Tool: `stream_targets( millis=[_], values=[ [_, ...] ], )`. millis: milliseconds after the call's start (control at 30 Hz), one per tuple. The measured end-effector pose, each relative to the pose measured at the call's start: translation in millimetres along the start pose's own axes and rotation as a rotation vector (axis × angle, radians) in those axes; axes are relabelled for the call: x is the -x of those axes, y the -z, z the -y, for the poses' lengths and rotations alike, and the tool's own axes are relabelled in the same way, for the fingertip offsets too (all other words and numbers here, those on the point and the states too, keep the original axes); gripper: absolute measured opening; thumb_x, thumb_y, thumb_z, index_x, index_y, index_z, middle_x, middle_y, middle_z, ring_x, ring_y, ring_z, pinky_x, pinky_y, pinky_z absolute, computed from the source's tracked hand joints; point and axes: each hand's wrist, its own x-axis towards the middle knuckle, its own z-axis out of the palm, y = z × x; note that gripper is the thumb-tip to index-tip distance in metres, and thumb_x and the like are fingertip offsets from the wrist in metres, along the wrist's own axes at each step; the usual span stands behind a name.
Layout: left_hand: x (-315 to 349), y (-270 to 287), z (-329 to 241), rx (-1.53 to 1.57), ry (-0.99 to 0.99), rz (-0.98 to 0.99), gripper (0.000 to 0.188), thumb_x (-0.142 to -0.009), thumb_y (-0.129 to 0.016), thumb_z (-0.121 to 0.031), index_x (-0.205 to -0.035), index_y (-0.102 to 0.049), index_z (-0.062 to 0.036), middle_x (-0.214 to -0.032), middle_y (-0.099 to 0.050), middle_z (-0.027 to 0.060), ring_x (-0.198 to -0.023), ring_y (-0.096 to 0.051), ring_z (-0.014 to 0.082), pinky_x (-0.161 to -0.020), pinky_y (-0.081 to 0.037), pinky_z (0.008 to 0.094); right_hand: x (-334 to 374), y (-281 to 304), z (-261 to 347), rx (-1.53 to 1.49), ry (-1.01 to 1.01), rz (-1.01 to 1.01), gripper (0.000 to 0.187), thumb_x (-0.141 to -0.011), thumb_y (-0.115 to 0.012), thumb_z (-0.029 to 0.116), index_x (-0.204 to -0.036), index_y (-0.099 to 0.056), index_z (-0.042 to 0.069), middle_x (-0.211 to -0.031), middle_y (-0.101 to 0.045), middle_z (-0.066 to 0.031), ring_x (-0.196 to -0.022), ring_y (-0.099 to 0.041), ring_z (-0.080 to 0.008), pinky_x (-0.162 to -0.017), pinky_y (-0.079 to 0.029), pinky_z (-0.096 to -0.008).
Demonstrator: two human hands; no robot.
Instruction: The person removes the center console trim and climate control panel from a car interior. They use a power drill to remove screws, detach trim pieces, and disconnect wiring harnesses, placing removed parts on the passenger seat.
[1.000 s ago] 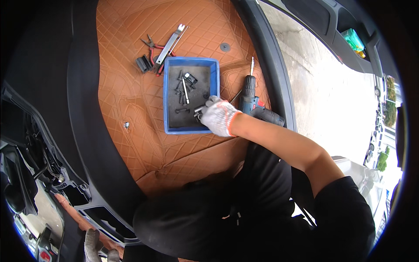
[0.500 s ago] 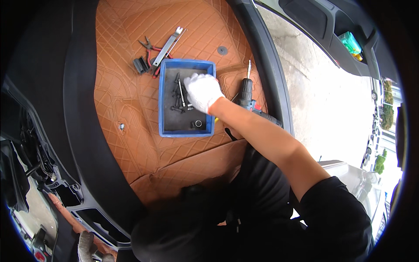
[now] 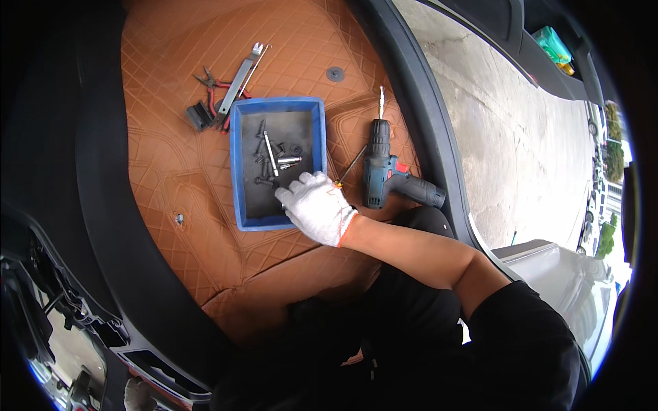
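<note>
A white glove covers my right hand (image 3: pixel 317 207), which is over the near right corner of a blue tray (image 3: pixel 238 168). Its fingers are curled down inside the rim, and whatever they grip is hidden beneath them. Inside the tray lie several dark bolts (image 3: pixel 266 180), a thin silver rod (image 3: pixel 271 153), a shiny metal socket (image 3: pixel 288 160) and a small black ring (image 3: pixel 295 148). At the lower left edge, my left hand (image 3: pixel 139 395) shows only as a shadowed piece of greyish glove; its fingers cannot be made out.
The tray stands on a brown quilted mat (image 3: pixel 219 264). Right of it lie a cordless drill (image 3: pixel 378 179) with its bit pointing away and a screwdriver (image 3: pixel 353 164). Beyond its left corner are red-handled pliers (image 3: pixel 211 82), a flat pry tool (image 3: pixel 239 81) and a black bracket (image 3: pixel 199 116).
My right hand has come nearer, from the tray's middle right to its near right corner, over the spot where a ring-shaped piece lay. The view has shifted, and less of my left glove shows.
</note>
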Motion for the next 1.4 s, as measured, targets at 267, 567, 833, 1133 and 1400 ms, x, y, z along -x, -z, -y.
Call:
stream_targets(
  millis=[267,567,833,1133,1400],
  values=[
    [-2,1,15,0.077,0.001,-0.013,0.063,-0.108,-0.066,-0.029,-0.156,-0.048,0.0073,-0.149,-0.062,0.0231,-0.137,-0.059,0.0330,-0.115,-0.047,0.0442,-2,-2,-7,0.033,0.027,0.082,0.021,-0.082,-0.064,0.011,-0.101,-0.074,0.009,-0.098,-0.070,-0.0102,-0.100,-0.066,-0.0310,-0.092,-0.052,-0.0441],
    [-2,-1,37,0.126,0.120,-0.099,0.079,-0.098,-0.073,-0.035,-0.156,-0.044,0.0101,-0.137,-0.067,0.0227,-0.127,-0.065,0.0295,-0.112,-0.047,0.0405,-5,-9,-15,-0.220,0.089,-0.181,0.030,-0.081,-0.063,0.004,-0.108,-0.074,0.007,-0.104,-0.072,-0.0122,-0.103,-0.067,-0.0357,-0.092,-0.053,-0.0475],
    [-1,6,50,-0.132,0.134,-0.353,0.044,-0.099,-0.060,0.001,-0.143,-0.062,0.0058,-0.129,-0.073,0.0172,-0.121,-0.069,0.0255,-0.108,-0.052,0.0381,-5,-4,-8,-0.276,0.109,-0.125,0.027,-0.085,-0.067,0.007,-0.111,-0.074,0.007,-0.108,-0.074,-0.0146,-0.105,-0.067,-0.0370,-0.094,-0.053,-0.0483],
    [9,11,46,0.579,-0.177,-1.160,0.030,-0.105,-0.064,0.000,-0.134,-0.065,0.0031,-0.123,-0.070,0.0132,-0.109,-0.067,0.0179,-0.099,-0.055,0.0318,0,-17,5,-0.166,0.150,-0.192,0.029,-0.090,-0.070,0.011,-0.118,-0.071,0.006,-0.109,-0.072,-0.0156,-0.105,-0.067,-0.0360,-0.094,-0.051,-0.0491],
    [27,17,46,0.927,-0.303,-1.388,0.021,-0.103,-0.064,0.002,-0.124,-0.067,0.0017,-0.112,-0.071,0.0116,-0.090,-0.067,0.0161,-0.082,-0.053,0.0292,56,-14,39,-0.072,0.272,-0.388,0.037,-0.084,-0.066,0.003,-0.121,-0.067,0.006,-0.120,-0.069,-0.0172,-0.112,-0.065,-0.0386,-0.100,-0.051,-0.0518]
  ],
)
